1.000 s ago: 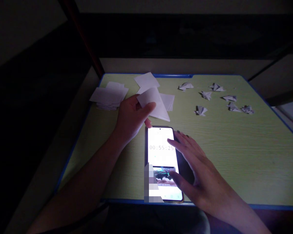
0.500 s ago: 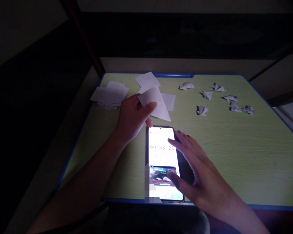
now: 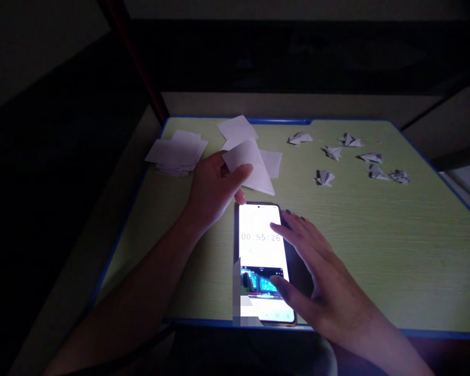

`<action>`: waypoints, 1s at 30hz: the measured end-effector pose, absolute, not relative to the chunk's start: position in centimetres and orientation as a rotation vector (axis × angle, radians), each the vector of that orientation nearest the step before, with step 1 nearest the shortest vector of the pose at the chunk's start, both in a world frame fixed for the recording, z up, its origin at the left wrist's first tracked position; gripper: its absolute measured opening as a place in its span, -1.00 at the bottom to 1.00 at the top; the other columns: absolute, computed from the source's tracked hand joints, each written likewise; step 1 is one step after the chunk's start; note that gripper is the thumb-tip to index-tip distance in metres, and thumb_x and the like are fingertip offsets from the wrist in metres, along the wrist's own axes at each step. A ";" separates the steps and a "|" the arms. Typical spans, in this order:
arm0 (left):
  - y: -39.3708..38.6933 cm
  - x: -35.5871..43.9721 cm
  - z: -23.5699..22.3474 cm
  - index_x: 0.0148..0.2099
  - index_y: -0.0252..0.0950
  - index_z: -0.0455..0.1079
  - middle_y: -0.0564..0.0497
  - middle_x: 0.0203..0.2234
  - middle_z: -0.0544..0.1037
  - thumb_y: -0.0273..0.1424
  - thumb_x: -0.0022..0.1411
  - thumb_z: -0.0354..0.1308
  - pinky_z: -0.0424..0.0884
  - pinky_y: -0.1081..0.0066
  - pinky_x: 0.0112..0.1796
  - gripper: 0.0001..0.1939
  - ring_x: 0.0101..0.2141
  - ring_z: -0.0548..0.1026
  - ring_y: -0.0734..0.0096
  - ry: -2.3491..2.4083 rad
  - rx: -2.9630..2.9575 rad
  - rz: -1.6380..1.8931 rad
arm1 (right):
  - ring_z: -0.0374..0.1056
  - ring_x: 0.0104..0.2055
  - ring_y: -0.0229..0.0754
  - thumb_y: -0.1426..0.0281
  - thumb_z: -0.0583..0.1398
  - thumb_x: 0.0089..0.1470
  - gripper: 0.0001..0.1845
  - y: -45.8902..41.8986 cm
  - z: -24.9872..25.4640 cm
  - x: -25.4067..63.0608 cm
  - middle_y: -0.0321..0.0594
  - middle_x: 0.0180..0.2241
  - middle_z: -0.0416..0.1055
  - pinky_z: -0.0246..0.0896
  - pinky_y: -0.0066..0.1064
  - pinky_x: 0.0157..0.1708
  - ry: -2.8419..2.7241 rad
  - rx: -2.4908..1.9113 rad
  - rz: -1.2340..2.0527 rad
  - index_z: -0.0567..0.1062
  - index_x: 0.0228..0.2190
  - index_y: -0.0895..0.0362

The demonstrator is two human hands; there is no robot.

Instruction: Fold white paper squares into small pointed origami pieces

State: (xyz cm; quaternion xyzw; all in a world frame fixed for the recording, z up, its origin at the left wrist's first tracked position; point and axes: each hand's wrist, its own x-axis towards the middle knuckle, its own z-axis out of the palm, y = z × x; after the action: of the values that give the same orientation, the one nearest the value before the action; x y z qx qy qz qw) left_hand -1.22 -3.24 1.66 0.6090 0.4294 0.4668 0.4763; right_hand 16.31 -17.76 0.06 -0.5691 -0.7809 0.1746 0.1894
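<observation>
Between the thumb and fingers of my left hand [image 3: 217, 185] is a folded sheet of white paper [image 3: 254, 162], pointed at its lower right corner. Just below it lies a phone [image 3: 260, 256], its screen lit with a timer and a small video window; part of its lower left is blurred out. My right hand [image 3: 317, 266] rests over the phone's right side, fingers apart, the thumb and index finger reaching over the screen. It holds nothing. Behind the folded sheet are loose white papers [image 3: 238, 128], partly covered by it.
A stack of white paper sheets [image 3: 176, 149] lies at the table's left. Several small folded paper figures [image 3: 325, 178] are scattered over the back right. The pale green table [image 3: 395, 250] has a blue edge, and the room around is dark.
The timer has gone from 00:55:25 to 00:55:26, and the picture in the video window has changed. Both hands and the papers keep their places; the view has shifted very slightly.
</observation>
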 end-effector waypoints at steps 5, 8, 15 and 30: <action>-3.3 -1.2 1.7 -0.43 -0.35 0.36 0.12 -0.70 0.45 -0.25 0.12 0.25 0.30 0.60 -0.69 -0.74 -0.73 0.40 0.59 1.057 1.498 1.138 | -0.18 0.38 0.06 0.26 0.12 0.14 -0.34 -17.8 0.1 16.3 -0.10 0.34 -0.06 -0.06 0.20 0.23 -2.190 -1.595 0.495 0.07 0.23 0.01; -3.4 -1.2 1.7 -0.44 -0.34 0.35 0.11 -0.70 0.45 -0.25 0.13 0.24 0.31 0.59 -0.67 -0.74 -0.73 0.40 0.58 1.056 1.505 1.137 | -0.16 0.37 0.07 0.27 0.12 0.15 -0.35 -17.8 0.0 16.3 -0.08 0.34 -0.05 -0.06 0.21 0.23 -2.194 -1.593 0.480 0.07 0.23 0.02; -3.3 -1.4 1.5 -0.43 -0.31 0.35 0.11 -0.72 0.43 -0.22 0.11 0.26 0.32 0.56 -0.66 -0.73 -0.71 0.42 0.54 1.054 1.525 1.121 | -0.15 0.37 0.09 0.25 0.16 0.11 -0.32 -17.7 0.1 16.1 -0.06 0.34 -0.05 -0.09 0.22 0.23 -2.200 -1.623 0.479 0.10 0.22 0.04; -3.3 -1.2 1.6 -0.38 -0.36 0.41 0.10 -0.68 0.46 -0.34 0.10 0.23 0.35 0.58 -0.65 -0.83 -0.71 0.43 0.55 1.057 1.503 1.079 | 0.19 0.22 0.01 0.28 0.18 0.13 -0.56 -16.6 1.4 16.8 -0.15 0.17 0.28 0.12 0.04 0.19 -1.778 -1.551 0.703 0.33 0.06 -0.01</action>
State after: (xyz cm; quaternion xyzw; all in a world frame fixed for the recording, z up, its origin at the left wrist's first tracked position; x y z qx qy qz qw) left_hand -1.18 -3.34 1.63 0.6173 0.4340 0.4431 0.4840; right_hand 16.83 -16.64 1.38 -0.5939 -0.6810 0.2691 0.3333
